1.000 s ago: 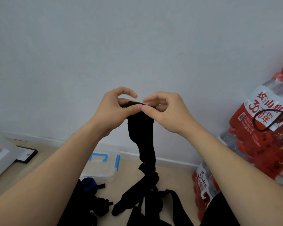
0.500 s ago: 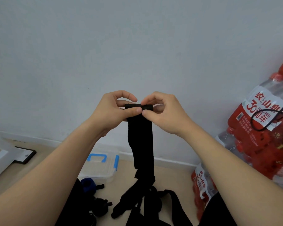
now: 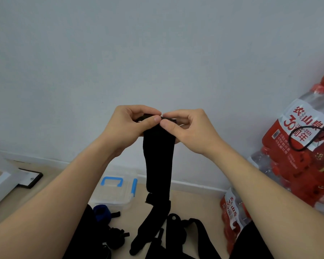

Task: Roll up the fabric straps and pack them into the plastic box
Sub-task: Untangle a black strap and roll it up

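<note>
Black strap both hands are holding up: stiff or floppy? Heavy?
Likely floppy: the black strap hangs limp below where the left hand and right hand pinch its top, and its tail crumples on the floor. Probably light: fingertip pinches alone carry it. The rolled top may unwind if released.

New small roll (image 3: 170,120) atop strap (image 3: 158,157)

Overhead: open air in front of the bare wall (image 3: 157,53); I see nothing in the way.
Centre: the hanging strap (image 3: 158,161) drops from my left hand (image 3: 127,126) and right hand (image 3: 191,128) to the floor (image 3: 195,200), curtaining the middle.
Box approach: the plastic box (image 3: 116,195) sits left of that strap. A blue roll (image 3: 101,212) lies just beside its near edge, with black rolls (image 3: 116,238) nearer me.
Right: bottle packs (image 3: 297,146) wall off that side.
Left: bare floor up to a white frame (image 3: 0,182).
</note>
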The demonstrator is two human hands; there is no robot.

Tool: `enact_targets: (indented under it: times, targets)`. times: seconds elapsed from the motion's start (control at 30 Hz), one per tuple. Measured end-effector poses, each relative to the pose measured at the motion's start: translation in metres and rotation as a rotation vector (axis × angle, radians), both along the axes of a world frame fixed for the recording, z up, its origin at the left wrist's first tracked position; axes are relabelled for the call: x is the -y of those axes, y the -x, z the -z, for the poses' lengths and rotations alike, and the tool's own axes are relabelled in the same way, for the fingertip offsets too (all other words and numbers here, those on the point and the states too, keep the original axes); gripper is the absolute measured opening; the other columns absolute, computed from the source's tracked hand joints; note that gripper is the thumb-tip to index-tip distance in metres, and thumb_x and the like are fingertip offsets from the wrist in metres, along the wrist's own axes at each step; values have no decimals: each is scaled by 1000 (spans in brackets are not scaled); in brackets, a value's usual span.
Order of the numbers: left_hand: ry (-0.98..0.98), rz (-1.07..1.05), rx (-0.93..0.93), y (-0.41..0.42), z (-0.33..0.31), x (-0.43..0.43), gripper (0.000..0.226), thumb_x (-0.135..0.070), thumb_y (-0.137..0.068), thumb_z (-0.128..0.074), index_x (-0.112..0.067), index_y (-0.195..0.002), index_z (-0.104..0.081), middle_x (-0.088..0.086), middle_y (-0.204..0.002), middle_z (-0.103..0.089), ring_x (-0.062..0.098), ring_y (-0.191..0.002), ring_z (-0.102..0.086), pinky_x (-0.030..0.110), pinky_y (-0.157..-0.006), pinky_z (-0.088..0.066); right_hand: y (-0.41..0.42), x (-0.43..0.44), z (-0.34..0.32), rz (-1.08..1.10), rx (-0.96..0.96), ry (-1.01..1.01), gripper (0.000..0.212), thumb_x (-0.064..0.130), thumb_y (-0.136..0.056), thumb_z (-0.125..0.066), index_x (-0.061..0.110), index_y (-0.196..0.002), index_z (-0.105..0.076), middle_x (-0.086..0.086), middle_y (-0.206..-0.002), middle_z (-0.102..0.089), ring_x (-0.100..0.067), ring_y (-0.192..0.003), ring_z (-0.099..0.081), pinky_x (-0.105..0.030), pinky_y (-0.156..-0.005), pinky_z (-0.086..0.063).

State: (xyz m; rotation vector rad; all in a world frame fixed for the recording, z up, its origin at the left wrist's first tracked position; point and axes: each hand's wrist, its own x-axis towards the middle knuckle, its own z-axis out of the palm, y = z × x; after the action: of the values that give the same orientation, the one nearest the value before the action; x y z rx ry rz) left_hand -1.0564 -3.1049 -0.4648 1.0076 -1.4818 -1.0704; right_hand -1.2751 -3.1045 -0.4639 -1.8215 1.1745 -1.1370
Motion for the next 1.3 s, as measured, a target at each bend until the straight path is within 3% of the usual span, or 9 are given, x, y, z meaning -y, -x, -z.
enact_targets:
  times: [0.1, 0.23, 0.37, 0.47, 0.67, 0.77, 0.87, 1.03, 1.3]
  targets:
    - [0, 4, -30, 0, -2, 0, 12, -17, -91, -87, -20, -102, -84, 14, -102, -83, 30, -96, -82, 34, -81, -65, 1, 2, -1, -3, 36, -34, 20, 17, -97, -81, 21, -116, -84, -1, -97, -84, -20, -90, -83, -49, -81, -69]
    - [-120, 102, -16, 0, -4, -2, 35, -45, -101, -73, -13, -111, -82, 21, -105, -81, 37, -96, -81, 39, -77, -67, -3, 0, -2, 80, 82, 45, 26, 10, -87, -90, 30, -104, -85, 7, -97, -84, -11, -90, -82, -40, -93, -66]
    - [-67, 83, -10, -1, -2, -3, 14, -21, -101, -77, -14, -112, -83, 16, -103, -83, 30, -99, -82, 33, -82, -66, 0, -2, -3, 44, 71, 11, 13, 21, -92, -88, 26, -104, -84, 4, -99, -84, -16, -89, -82, -41, -87, -68]
    - [-29, 80, -34, -2, -1, -3, 21, -9, -97, -80, -15, -117, -81, 12, -108, -83, 29, -102, -81, 31, -83, -65, 2, -2, -6, 8, 75, -67, 15, 26, -99, -81, 18, -111, -82, -3, -96, -84, -20, -91, -82, -48, -84, -68]
    - [-47, 149, 69, -3, -1, -2, 28, -37, -108, -65, -16, -117, -81, 13, -111, -81, 28, -107, -79, 40, -91, -66, 1, 0, 0, 65, 72, 38, 25, 14, -83, -94, 30, -96, -79, 4, -95, -84, -15, -87, -82, -36, -87, -67]
    - [7, 78, 44, -3, -1, -2, 17, -25, -105, -72, -15, -113, -83, 11, -107, -83, 27, -105, -80, 36, -90, -66, -3, -1, 1, 41, 88, 6, 17, 28, -87, -90, 26, -99, -78, 0, -97, -83, -19, -88, -82, -37, -84, -67]
    - [33, 51, -21, -3, 0, -1, 16, -13, -101, -77, -13, -115, -83, 10, -109, -83, 25, -106, -80, 31, -87, -64, -4, 0, -2, 42, 106, -110, 34, 49, -95, -77, 16, -104, -78, -9, -95, -82, -27, -90, -81, -52, -83, -68]
    - [9, 26, -66, 0, -1, -1, 19, -9, -101, -75, -16, -118, -80, 10, -112, -81, 24, -104, -79, 30, -87, -62, -2, -2, 1, 19, 122, -115, 15, 22, -97, -82, 17, -112, -82, -2, -97, -84, -22, -92, -82, -51, -90, -67]
    - [125, 49, 76, -1, 1, -4, 19, -8, -99, -78, -16, -115, -82, 3, -110, -83, 21, -108, -79, 30, -93, -63, -7, -3, -1, 18, 259, -140, 14, 31, -100, -79, 22, -107, -85, -13, -92, -83, -29, -90, -83, -49, -87, -68]
